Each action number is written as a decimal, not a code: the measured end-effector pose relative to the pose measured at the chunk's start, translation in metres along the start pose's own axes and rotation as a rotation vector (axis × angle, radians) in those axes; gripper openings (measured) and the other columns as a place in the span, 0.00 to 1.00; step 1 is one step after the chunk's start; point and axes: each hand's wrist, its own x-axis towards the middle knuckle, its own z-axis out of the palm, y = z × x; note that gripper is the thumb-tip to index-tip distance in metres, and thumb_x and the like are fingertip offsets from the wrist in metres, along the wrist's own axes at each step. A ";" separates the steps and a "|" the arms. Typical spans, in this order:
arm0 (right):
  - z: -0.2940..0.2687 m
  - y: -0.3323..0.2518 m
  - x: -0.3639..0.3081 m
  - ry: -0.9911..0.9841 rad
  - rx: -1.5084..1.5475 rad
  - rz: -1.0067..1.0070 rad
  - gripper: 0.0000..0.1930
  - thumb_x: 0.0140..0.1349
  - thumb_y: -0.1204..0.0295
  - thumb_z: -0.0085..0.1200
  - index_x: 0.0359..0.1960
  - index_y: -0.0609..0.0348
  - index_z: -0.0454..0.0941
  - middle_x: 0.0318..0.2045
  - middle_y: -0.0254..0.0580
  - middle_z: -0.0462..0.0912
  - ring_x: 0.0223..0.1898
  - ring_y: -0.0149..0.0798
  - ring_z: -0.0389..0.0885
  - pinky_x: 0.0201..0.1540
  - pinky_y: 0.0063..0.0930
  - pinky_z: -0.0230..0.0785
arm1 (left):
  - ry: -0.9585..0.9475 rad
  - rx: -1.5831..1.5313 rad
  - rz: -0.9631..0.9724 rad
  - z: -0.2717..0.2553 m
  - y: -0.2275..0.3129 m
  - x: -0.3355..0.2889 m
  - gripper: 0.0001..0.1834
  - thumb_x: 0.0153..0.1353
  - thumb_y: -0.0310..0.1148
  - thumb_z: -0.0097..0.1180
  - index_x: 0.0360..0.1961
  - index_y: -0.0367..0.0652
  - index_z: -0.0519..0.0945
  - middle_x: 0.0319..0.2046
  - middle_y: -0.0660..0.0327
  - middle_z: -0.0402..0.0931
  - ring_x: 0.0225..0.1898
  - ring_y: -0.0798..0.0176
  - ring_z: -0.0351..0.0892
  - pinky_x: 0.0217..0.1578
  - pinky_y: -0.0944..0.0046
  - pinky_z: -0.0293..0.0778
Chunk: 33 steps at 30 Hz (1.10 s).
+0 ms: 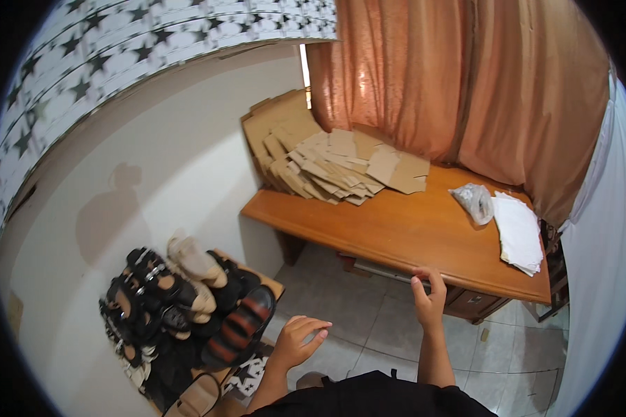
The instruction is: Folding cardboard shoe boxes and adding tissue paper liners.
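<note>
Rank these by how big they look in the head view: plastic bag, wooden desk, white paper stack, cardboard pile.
Largest to smallest:
1. wooden desk
2. cardboard pile
3. white paper stack
4. plastic bag

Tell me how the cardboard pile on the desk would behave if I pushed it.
The cardboard pieces overlap loosely with no visible tie, so they would probably slide apart when pushed. They look thin and flat, so each is likely light and fairly stiff.
</note>
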 end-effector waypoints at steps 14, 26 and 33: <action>0.037 0.248 0.098 -0.163 -0.323 0.236 0.16 0.51 0.71 0.54 0.43 0.60 0.76 0.43 0.52 0.75 0.48 0.52 0.73 0.50 0.36 0.66 | -0.371 0.248 -0.009 0.197 -0.214 0.216 0.15 0.57 0.39 0.54 0.47 0.54 0.79 0.56 0.56 0.66 0.62 0.51 0.59 0.62 0.39 0.43; 0.077 0.344 0.238 -0.049 -0.558 0.303 0.24 0.50 0.69 0.56 0.51 0.57 0.71 0.51 0.59 0.68 0.53 0.58 0.68 0.54 0.41 0.64 | -0.509 0.592 0.390 0.345 -0.374 0.442 0.27 0.55 0.31 0.49 0.58 0.49 0.67 0.61 0.60 0.61 0.66 0.58 0.54 0.61 0.32 0.38; 0.070 0.365 0.242 0.024 -0.406 0.313 0.17 0.52 0.74 0.54 0.46 0.59 0.74 0.46 0.52 0.70 0.48 0.48 0.71 0.52 0.35 0.65 | -0.708 0.976 0.480 0.411 -0.404 0.538 0.36 0.57 0.35 0.46 0.67 0.48 0.51 0.68 0.50 0.45 0.70 0.51 0.40 0.65 0.44 0.33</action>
